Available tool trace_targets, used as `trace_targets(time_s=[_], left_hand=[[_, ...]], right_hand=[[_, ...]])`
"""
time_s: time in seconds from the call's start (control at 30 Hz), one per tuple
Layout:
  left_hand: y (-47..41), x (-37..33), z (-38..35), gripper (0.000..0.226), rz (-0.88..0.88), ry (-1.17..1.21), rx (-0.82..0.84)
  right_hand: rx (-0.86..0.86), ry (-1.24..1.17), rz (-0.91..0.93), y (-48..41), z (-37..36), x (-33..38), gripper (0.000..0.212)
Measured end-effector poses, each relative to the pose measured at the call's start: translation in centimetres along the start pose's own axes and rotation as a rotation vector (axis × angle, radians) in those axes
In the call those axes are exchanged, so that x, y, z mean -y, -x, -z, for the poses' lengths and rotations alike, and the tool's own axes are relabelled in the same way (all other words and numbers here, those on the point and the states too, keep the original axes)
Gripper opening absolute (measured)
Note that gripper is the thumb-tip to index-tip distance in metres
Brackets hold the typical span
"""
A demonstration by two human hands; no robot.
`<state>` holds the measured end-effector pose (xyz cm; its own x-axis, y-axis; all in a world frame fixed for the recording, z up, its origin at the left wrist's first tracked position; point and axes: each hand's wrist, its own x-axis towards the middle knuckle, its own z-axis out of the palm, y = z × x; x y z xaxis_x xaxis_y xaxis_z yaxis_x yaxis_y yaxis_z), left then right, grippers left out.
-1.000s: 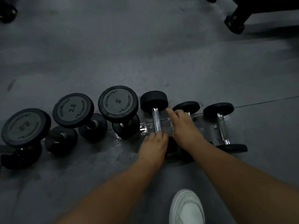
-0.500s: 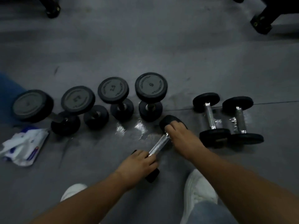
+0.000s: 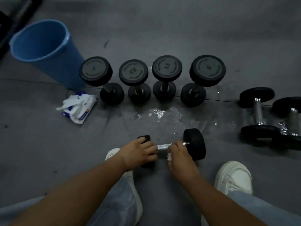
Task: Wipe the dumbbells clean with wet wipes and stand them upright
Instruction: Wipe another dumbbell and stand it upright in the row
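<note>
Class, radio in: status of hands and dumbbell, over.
Left hand grips dumbbell near left head. Right hand holds wet wipe on handle. Nothing in way.

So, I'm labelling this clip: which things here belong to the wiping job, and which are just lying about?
Job: dumbbell gripped by left hand and right hand; wipe in the right hand; wipes pack; four upright dumbbells; two lying dumbbells.
Lying about: blue bucket; wet patch on floor.

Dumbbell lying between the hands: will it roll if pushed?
Probably: the dumbbell lies sideways on round heads, so it could roll. Solid-looking heads suggest it's heavy for its size. Its shiny handle may be slippery if wet.
</note>
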<state>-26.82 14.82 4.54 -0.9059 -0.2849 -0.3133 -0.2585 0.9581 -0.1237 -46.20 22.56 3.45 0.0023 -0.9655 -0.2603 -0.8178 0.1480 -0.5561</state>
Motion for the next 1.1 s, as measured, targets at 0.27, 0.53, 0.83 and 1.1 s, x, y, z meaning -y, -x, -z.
trace_targets(time_s=[0.27,0.53,0.83,1.1], left_hand=[[-1.0,-2.9,1.3,0.106,0.761,0.586,0.279],[-1.2,-2.7,-0.8,0.105,0.789,0.601,0.118],[-1.5,-1.5,-1.5,0.106,0.746,0.667,0.095],[-1.6,-0.5,-0.4,0.104,0.726,0.651,0.137]], right_hand=[[0.023,-0.128,0.025,-0.4,-1.0,2.3,0.034],[0.035,0.280,-0.014,-4.7,-4.4,2.3,0.032],[0.142,0.437,0.064,-4.1,-5.2,1.4,0.050],[0.139,0.458,0.103,-5.4,-4.4,2.3,0.041]])
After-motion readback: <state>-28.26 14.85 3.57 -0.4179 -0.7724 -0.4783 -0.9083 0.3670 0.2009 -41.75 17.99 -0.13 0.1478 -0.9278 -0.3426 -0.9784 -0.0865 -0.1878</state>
